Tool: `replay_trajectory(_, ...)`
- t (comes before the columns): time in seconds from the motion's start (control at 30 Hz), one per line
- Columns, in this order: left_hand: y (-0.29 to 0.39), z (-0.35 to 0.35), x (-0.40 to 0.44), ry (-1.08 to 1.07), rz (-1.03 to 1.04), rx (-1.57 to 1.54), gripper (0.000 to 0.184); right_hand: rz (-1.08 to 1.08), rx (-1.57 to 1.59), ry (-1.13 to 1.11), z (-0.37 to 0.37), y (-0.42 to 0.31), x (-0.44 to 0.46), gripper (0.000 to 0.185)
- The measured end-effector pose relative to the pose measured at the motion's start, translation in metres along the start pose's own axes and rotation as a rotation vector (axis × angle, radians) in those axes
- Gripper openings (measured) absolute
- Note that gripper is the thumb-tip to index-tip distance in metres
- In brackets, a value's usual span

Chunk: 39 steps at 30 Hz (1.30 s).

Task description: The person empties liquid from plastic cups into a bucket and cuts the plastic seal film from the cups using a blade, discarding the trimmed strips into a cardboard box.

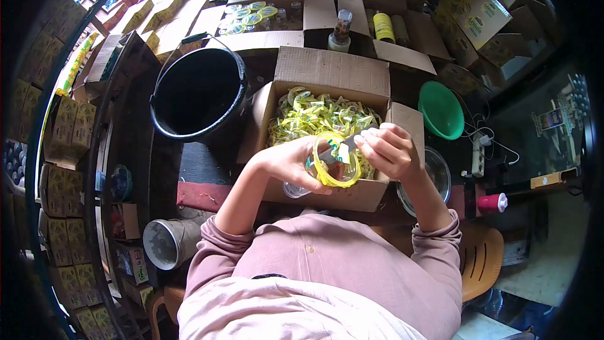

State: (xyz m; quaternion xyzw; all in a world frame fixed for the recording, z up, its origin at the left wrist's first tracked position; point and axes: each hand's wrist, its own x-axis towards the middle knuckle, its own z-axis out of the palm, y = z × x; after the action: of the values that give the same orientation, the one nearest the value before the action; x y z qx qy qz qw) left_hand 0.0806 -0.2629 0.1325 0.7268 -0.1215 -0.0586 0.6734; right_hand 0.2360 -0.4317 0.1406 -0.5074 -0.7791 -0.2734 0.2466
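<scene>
My left hand (286, 162) is closed around a clear plastic jar (343, 173) with a yellow band at its rim, its mouth tilted up toward me. My right hand (391, 151) grips a knife (353, 141) with a dark grey blade, which lies across the jar's mouth. The fingers hide its handle. A small white and green piece shows by the blade. Just beyond both hands, an open cardboard box (333, 66) is filled with yellow and clear plastic scraps (321, 113).
A black bucket (165, 127) stands left of the box, and a whitish bucket (157, 245) is lower left. To the right are a green bowl (440, 110), a clear bowl (443, 173) partly behind my forearm, and a power strip (478, 160). Yellow-lidded jars (251, 19) fill a carton behind.
</scene>
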Motion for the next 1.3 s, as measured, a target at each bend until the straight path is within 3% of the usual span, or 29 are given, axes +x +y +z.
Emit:
replay_trajectory(0.13, 0.0, 0.002, 0.003, -0.086, 0.036, -0.126, 0.031, 0.008, -0.002, 0.037, -0.001, 0.0, 0.0, 0.013)
replay_trajectory(0.23, 0.0, 0.002, 0.005, -0.115, -0.001, -0.17, 0.032, 0.025, -0.003, 0.046, 0.0, 0.0, -0.001, 0.014)
replay_trajectory(0.4, 0.0, -0.003, 0.009, -0.055, 0.112, -0.001, 0.037, 0.072, -0.012, 0.009, -0.011, 0.0, 0.002, 0.014)
replay_trajectory(0.57, -0.001, -0.011, 0.011, -0.09, 0.274, 0.074, 0.042, 0.323, 0.049, 0.068, -0.017, 0.008, 0.0, 0.017)
replay_trajectory(0.7, 0.001, -0.008, 0.006, -0.102, 0.059, -0.109, 0.041, 0.594, 0.196, -0.048, -0.021, 0.015, -0.003, 0.017)
replay_trajectory(0.77, -0.001, -0.008, 0.006, -0.088, 0.053, -0.133, 0.041, 0.67, 0.271, -0.108, -0.019, 0.02, -0.012, 0.016)
replay_trajectory(0.87, 0.004, -0.008, 0.005, -0.064, 0.059, -0.123, 0.041, 0.706, 0.2, 0.026, -0.028, 0.014, -0.007, 0.017)
replay_trajectory(1.0, 0.003, -0.015, 0.004, -0.073, 0.083, 0.025, 0.038, 0.431, 0.071, 0.252, -0.04, 0.0, -0.003, 0.02)
replay_trajectory(1.03, 0.002, -0.015, 0.003, -0.039, 0.026, -0.02, 0.046, 0.414, 0.086, 0.273, -0.042, -0.005, -0.002, 0.022)
replay_trajectory(1.1, 0.001, -0.014, 0.001, 0.028, -0.086, -0.107, 0.061, 0.426, 0.093, 0.194, -0.044, -0.016, 0.002, 0.021)
replay_trajectory(1.23, -0.004, -0.014, 0.003, 0.071, 0.009, 0.138, 0.064, 0.415, -0.006, 0.0, -0.037, -0.025, 0.004, 0.019)
replay_trajectory(1.3, -0.002, -0.01, 0.004, 0.108, 0.06, 0.107, 0.05, 0.388, -0.032, -0.062, -0.033, -0.024, 0.001, 0.018)
